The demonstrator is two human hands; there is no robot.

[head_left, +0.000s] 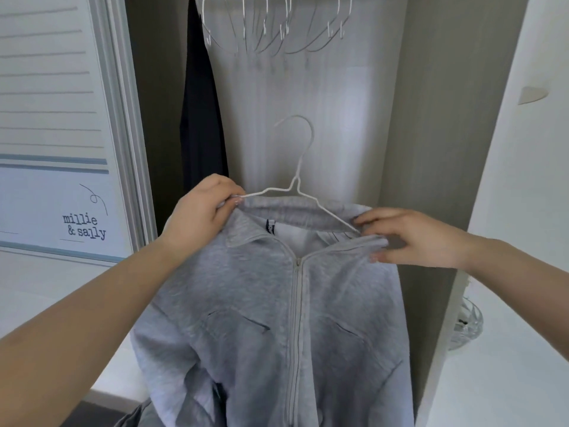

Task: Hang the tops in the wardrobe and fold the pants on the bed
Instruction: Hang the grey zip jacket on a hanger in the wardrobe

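A light grey zip-up jacket (pixel 277 318) hangs in front of me, its collar around a white wire hanger (pixel 297 180). My left hand (pixel 200 211) pinches the hanger's left arm together with the jacket's left shoulder. My right hand (pixel 409 235) grips the right side of the collar where the hanger's right arm disappears under the fabric. The hanger's hook points up, free of any rail, in front of the open wardrobe (pixel 308 87).
Several empty white wire hangers (pixel 277 29) hang at the wardrobe's top. A dark garment (pixel 200 118) hangs at its left side. A sliding door with a printed panel (pixel 61 134) stands left, a white wall (pixel 523 149) right, and a clear glass object (pixel 468 328) lower right.
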